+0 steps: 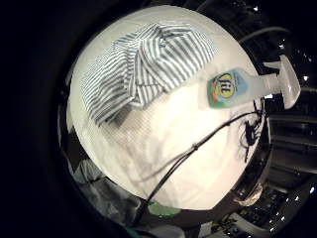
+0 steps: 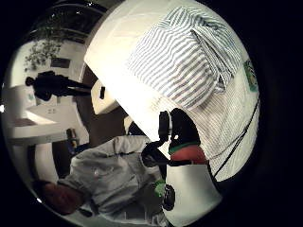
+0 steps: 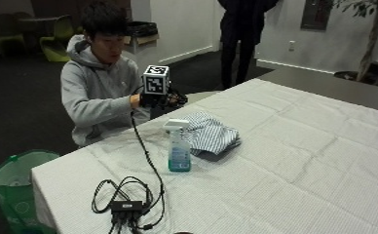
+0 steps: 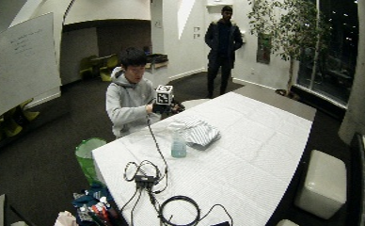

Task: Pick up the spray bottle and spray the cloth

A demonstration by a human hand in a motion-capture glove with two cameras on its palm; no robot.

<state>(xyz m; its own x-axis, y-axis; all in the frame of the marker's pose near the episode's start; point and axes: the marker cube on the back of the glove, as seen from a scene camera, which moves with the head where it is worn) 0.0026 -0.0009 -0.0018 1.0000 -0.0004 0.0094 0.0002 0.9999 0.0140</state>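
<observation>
A spray bottle (image 3: 179,148) of pale blue liquid with a white trigger head stands upright on the white table (image 3: 292,161), near the seated person's edge. A striped cloth (image 3: 210,132) lies crumpled just beyond it, touching or almost touching the bottle. My gloved right hand (image 3: 158,100) hangs in the air above the table edge in front of the person's chest, well apart from both, fingers relaxed and holding nothing. The little finger side palm view looks down on the bottle (image 1: 242,87) and the cloth (image 1: 143,64). The cloth (image 2: 189,61) also fills part of the thumb side palm view.
A black cable runs from the hand across the table to a small hub (image 3: 125,205) with looped wires near the front corner. A green bin (image 3: 14,180) stands on the floor beside the table. A white stool (image 4: 320,181) is at the far side.
</observation>
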